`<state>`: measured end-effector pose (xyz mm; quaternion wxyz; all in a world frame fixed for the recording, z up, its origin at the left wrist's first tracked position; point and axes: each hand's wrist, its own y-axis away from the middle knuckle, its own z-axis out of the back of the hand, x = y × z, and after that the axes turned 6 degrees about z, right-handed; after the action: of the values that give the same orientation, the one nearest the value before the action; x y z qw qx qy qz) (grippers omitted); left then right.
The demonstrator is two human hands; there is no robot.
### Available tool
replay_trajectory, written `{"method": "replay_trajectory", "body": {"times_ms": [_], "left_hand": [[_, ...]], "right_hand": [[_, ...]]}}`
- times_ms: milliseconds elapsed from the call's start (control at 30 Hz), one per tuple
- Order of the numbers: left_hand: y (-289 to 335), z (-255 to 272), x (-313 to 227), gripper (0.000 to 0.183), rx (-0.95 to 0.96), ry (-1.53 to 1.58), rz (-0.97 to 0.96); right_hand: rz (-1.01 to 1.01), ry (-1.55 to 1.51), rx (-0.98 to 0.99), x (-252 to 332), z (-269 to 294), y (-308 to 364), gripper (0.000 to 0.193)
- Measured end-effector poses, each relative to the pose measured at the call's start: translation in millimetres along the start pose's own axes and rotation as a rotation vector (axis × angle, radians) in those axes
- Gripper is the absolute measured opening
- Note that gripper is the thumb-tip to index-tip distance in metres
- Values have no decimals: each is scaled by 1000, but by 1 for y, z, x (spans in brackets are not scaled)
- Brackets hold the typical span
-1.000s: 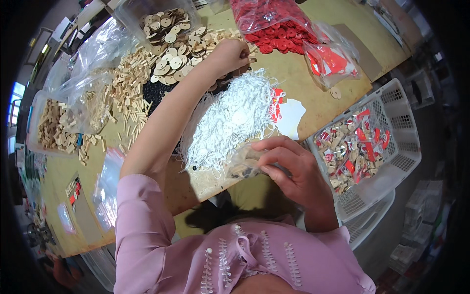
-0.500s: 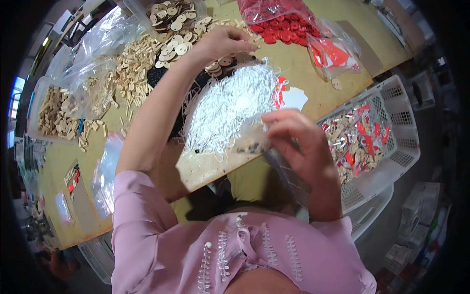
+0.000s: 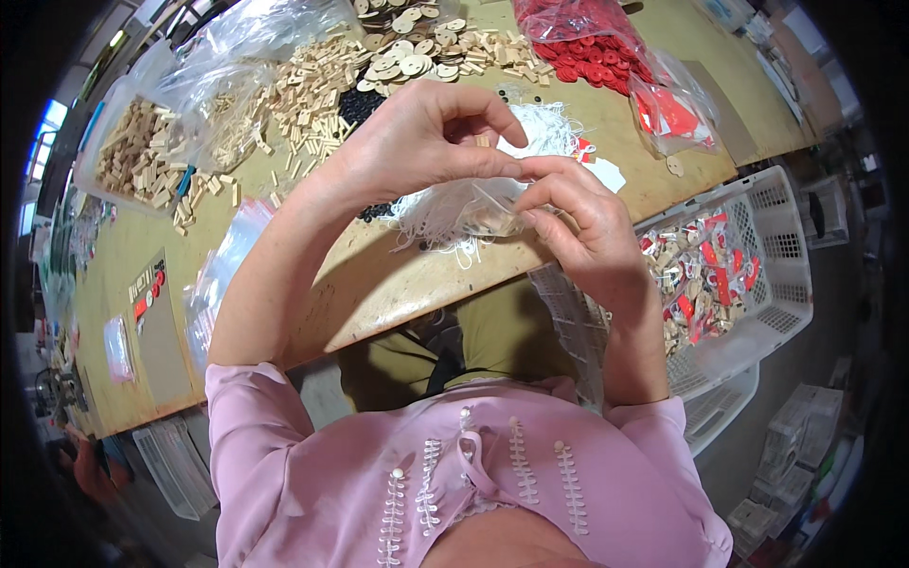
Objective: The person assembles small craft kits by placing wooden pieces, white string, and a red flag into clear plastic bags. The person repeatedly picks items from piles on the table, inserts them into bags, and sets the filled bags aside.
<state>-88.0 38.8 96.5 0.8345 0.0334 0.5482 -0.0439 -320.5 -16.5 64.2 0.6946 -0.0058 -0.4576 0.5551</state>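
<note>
My right hand (image 3: pixel 592 227) pinches the rim of a small clear plastic bag (image 3: pixel 490 216), which has a few small pieces inside that blur together. My left hand (image 3: pixel 417 137) is curled above the bag, its thumb tip meeting my right fingers near the bag's mouth. A small wooden block (image 3: pixel 483 142), mostly hidden, shows between its fingers. Below and behind both hands lies a heap of white strings (image 3: pixel 431 213). Black beads (image 3: pixel 360 104) lie partly hidden behind my left hand.
Wooden blocks (image 3: pixel 312 85) and round wooden discs (image 3: pixel 414 64) are heaped at the back. Red discs (image 3: pixel 592 62) in a bag lie back right. A white basket (image 3: pixel 781 246) of filled bags stands at right. Flat clear bags (image 3: pixel 222 275) lie left of my arm.
My left hand has come back from the far wooden pieces to the mouth of the bag. My right hand has shifted slightly up, still holding the bag. The view has moved.
</note>
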Motion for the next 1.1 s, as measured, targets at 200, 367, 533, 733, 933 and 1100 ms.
{"method": "replay_trajectory", "body": {"times_ms": [200, 367, 533, 733, 933, 1100], "left_hand": [[-10, -6, -2, 14, -180, -113, -122], [-71, 41, 63, 14, -445, -491, -33], [-142, 47, 118, 41, -422, -836, -149], [-192, 55, 142, 43, -286, -1135, -274], [-190, 59, 144, 22, -154, -821, -144], [-188, 58, 144, 21, -159, -887, -109]], "right_hand": [[-79, -41, 24, -1, 0, 3, 8], [-29, -39, -13, -4, 5, 15, 9], [-62, -164, -68, -13, 4, 26, 14], [-144, -192, -78, -9, 10, 29, 13], [-59, -163, -32, -18, 11, 29, 15], [-70, -183, -15, -15, 9, 26, 16]]}}
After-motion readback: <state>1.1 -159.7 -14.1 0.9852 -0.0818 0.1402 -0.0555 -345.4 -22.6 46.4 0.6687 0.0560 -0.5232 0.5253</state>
